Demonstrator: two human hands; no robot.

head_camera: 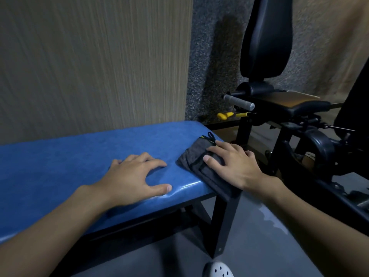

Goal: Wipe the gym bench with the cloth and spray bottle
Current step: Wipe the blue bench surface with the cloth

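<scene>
- Head view, the task's things: the folded grey cloth (196,159) lies at the right end of the blue bench (79,156), with its near part hanging over the bench's front corner. The spray bottle is nowhere in view.
- Head view, the hands: the right hand (233,164) presses flat on the cloth, its grip wide, with fingers straight on top of the fabric rather than curled round it. The left hand (135,176) rests palm down on the bare pad just beside the cloth, its grip also wide and holding nothing.
- What could go wrong: the cloth is held only by downward pressure, so a stroke toward the end of the bench could push it over the edge and onto the floor.
- A wet-looking patch (267,214) shines on the floor beside the bench leg; a foot shifting there might slip.
- The pad's near edge shows a glossy wrinkle by the left thumb, where the cloth might skip rather than clean.
- Around: a black gym machine (265,37) stands close past the bench's right end, its grey handle (238,101) and a yellow pin (223,116) pointing this way, so a long rightward sweep risks knocking knuckles on it.
- A white shoe (217,269) shows at the bottom edge.
</scene>
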